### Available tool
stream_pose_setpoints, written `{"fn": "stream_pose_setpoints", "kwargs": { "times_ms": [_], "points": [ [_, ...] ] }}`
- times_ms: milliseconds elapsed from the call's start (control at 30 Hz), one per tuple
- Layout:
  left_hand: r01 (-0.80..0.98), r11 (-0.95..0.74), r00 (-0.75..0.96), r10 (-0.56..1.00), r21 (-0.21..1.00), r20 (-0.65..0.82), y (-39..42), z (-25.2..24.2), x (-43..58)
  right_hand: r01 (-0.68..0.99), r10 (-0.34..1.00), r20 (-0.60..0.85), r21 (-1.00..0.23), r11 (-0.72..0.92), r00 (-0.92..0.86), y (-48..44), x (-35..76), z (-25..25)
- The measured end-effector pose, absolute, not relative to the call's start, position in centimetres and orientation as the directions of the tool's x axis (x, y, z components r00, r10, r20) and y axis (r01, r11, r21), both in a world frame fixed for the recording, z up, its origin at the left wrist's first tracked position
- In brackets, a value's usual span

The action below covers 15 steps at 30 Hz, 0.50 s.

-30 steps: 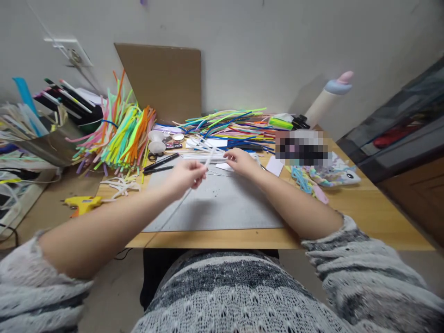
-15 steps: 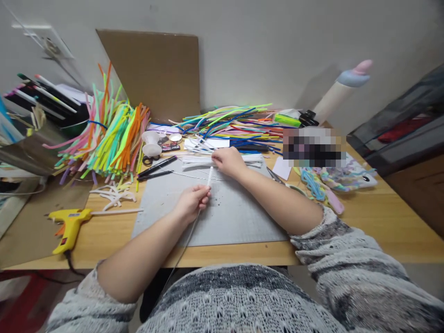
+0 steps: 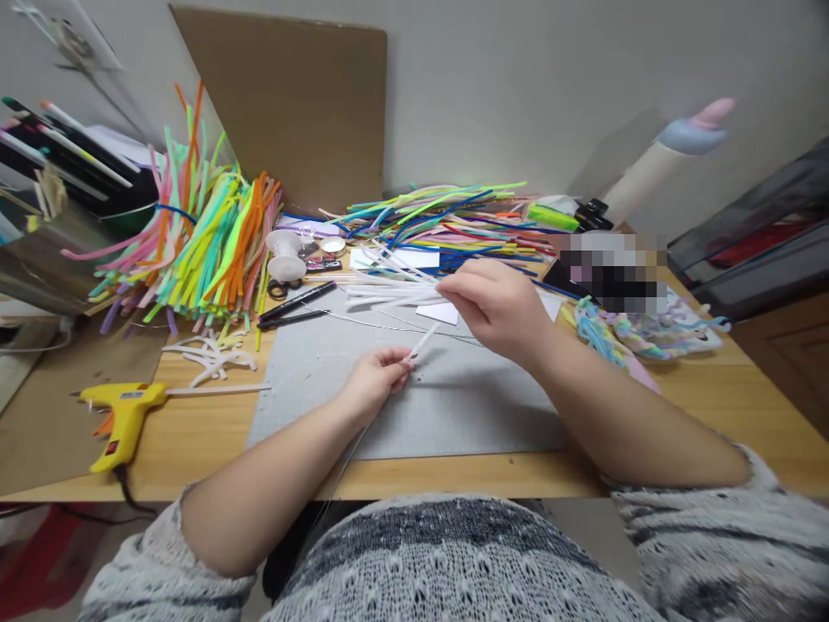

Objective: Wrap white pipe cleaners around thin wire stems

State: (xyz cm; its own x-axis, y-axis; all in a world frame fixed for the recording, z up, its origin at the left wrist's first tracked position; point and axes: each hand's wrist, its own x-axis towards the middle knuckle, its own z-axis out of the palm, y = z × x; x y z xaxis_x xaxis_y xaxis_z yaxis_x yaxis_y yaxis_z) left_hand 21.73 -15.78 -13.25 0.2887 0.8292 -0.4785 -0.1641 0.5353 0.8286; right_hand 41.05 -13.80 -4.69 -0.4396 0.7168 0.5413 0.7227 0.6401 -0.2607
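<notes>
My left hand is closed over the grey cutting mat, pinching a thin white stem that points up and to the right. A thin wire trails from below this hand past the table edge. Farther back and to the right, my right hand has its fingers pinched at the right end of several white pipe cleaners. Their left ends fan out over the mat; the rest is hidden by the hand. A white card lies just below them.
A yellow glue gun lies at left near white offcuts. Bundled coloured pipe cleaners stand behind, with more loose ones along the wall. Black pens and a spool lie left of the white pipe cleaners.
My right hand has moved right and nearer the camera, now gripping the white pipe cleaners' end. The stem in my left hand has tilted rightward. The view has shifted slightly.
</notes>
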Motion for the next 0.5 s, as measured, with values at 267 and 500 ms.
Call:
{"fn": "stream_pose_setpoints", "kwargs": {
  "times_ms": [267,500],
  "points": [
    [-0.182,0.596,0.435,0.762,0.782,-0.48,-16.1,-12.8,22.0,0.679,0.699,0.487,-0.258,0.688,-0.523,-16.8,43.1,-9.3],
    [-0.139,0.773,0.525,0.587,0.619,-0.616,-16.0,-11.9,21.5,0.575,0.606,0.43,-0.217,0.789,-0.669,-16.9,42.8,-10.3]
  ]
}}
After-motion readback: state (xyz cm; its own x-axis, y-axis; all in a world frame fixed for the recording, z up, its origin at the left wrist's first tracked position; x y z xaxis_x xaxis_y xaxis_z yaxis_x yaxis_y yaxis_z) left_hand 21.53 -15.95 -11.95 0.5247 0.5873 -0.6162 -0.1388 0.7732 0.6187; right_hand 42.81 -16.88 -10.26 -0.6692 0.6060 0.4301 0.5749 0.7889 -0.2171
